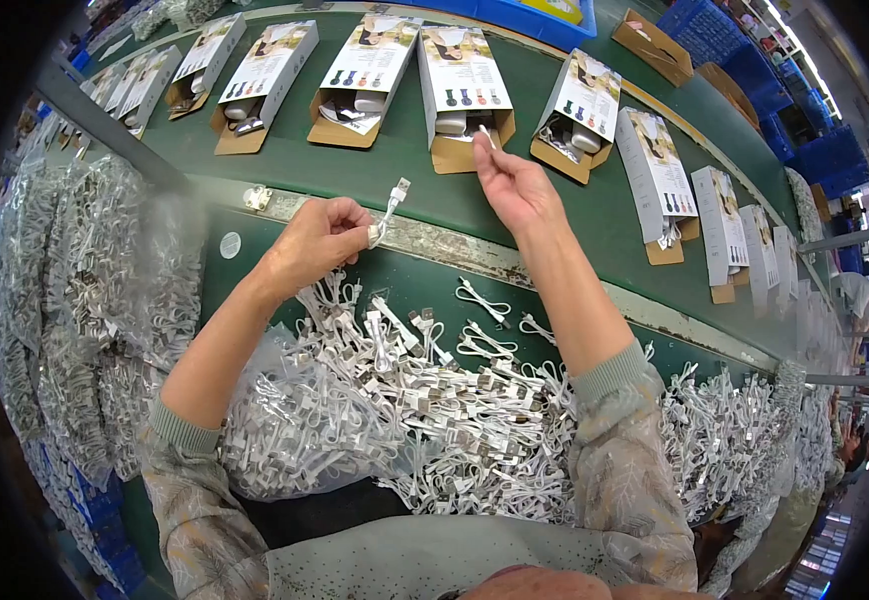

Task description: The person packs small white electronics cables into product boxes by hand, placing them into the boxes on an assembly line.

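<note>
Left fingers (354,214) pinch a cable (395,197), right fingers (482,153) a white piece (486,132) at a box's (465,75) near edge; the flap (452,158) could snag it.

Boxes (464,75) lie behind the cables (495,420) (bags (85,290) at left).

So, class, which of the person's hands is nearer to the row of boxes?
Right. The right hand has its fingertips by the open end of one box, while the left hand is farther back, at the worn ledge, pinching a white cable.
</note>
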Demonstrator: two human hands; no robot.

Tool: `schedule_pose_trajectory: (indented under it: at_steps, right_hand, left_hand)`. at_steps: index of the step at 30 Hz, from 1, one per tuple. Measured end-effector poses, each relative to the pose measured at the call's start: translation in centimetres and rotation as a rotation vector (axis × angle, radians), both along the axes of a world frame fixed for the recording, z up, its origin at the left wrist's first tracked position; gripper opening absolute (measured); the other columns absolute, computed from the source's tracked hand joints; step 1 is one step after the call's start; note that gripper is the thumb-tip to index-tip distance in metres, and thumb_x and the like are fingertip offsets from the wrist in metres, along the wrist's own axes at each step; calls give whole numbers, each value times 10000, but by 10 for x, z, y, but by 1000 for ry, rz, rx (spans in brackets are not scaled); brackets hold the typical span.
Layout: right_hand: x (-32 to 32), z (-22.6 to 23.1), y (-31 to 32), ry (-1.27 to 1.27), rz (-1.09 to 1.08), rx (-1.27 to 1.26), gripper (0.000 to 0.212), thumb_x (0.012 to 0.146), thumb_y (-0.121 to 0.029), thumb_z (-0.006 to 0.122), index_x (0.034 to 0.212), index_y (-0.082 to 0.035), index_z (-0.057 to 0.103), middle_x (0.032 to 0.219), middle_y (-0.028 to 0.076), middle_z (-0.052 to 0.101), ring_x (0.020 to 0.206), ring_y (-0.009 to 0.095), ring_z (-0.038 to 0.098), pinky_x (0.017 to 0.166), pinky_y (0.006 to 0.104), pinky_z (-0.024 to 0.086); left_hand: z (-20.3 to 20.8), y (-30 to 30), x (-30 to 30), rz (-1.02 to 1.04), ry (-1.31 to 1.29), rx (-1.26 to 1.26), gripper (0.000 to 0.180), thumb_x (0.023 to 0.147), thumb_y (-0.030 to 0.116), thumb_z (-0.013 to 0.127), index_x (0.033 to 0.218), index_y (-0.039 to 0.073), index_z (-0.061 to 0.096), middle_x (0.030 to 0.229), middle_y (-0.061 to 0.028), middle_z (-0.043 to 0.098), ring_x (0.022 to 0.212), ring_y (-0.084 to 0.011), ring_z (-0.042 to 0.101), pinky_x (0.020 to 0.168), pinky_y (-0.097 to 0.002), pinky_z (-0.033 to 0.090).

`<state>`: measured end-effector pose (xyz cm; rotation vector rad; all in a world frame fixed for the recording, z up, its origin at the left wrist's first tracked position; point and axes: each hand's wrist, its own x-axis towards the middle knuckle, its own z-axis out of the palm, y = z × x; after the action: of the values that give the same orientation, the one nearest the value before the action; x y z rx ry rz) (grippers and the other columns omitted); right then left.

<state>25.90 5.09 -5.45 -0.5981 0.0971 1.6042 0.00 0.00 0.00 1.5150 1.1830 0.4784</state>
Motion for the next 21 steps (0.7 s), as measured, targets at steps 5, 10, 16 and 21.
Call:
schedule_pose_trajectory:
  at_steps: [5, 10, 16, 21]
  right_hand:
    - [30, -39, 29, 24, -161, -40, 214, 924, 47, 448, 1135, 73, 436, 1151, 215, 522, 1007, 355, 604, 840, 407, 579]
    - [47, -43, 36, -294, 43, -162, 242, 918, -243, 563, 997, -15, 542, 880, 135, 668, 769, 231, 679, 581, 305, 584]
    - [50, -17, 6, -758, 194, -226, 439, 902, -490, 533, 836, -59, 577, 630, -2, 569, 492, 80, 513, 411, 199, 379]
    - [55, 20, -73, -1405, 568, 37, 431, 888, -432, 553, 779, -18, 605, 603, 19, 558, 496, 93, 507, 466, 244, 400]
  left_hand:
    - [-37, 7, 31, 37, 6, 16, 132, 812, 108, 592, 833, -22, 598, 690, 1, 566, 609, -62, 520, 553, -218, 435]
    - [-23, 43, 37, 54, 228, 325, 167, 743, 140, 596, 755, -24, 627, 635, -115, 615, 615, -173, 598, 620, -321, 478]
    - [-20, 103, 55, 214, 468, 590, 147, 708, 104, 574, 735, -10, 665, 775, -248, 637, 807, -392, 630, 773, -440, 494]
    - [-42, 121, 77, 209, 393, 521, 164, 719, 85, 568, 805, 4, 681, 850, -235, 646, 865, -387, 622, 803, -428, 489]
